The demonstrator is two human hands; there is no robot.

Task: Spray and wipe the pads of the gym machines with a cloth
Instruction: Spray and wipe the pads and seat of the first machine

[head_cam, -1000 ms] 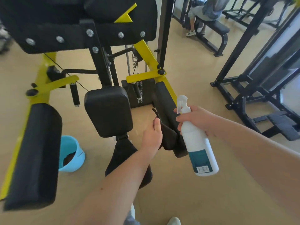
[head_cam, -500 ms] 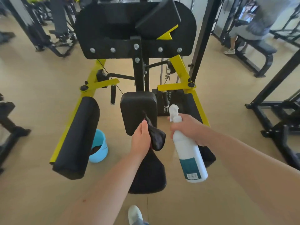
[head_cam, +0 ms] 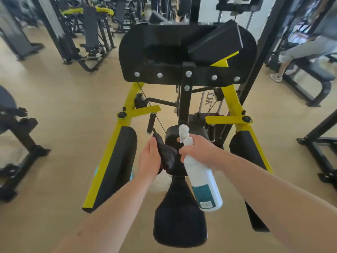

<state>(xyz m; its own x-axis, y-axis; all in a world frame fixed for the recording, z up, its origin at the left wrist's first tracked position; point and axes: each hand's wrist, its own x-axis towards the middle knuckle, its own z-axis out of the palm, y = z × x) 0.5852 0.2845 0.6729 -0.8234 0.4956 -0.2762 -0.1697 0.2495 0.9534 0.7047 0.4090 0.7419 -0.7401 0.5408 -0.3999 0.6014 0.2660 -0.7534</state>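
Black cloth (head_cam: 166, 156) bunched in left hand (head_cam: 148, 157), soft, limp; grip it wadded; right hand (head_cam: 197, 149) closed round spray bottle (head_cam: 200, 176) neck, likely light, rigid; chest pad (head_cam: 172, 134) just beyond both.

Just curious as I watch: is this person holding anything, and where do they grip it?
Yes. The right hand grips a spray bottle at its neck. The left hand holds a bunched dark cloth along one side.
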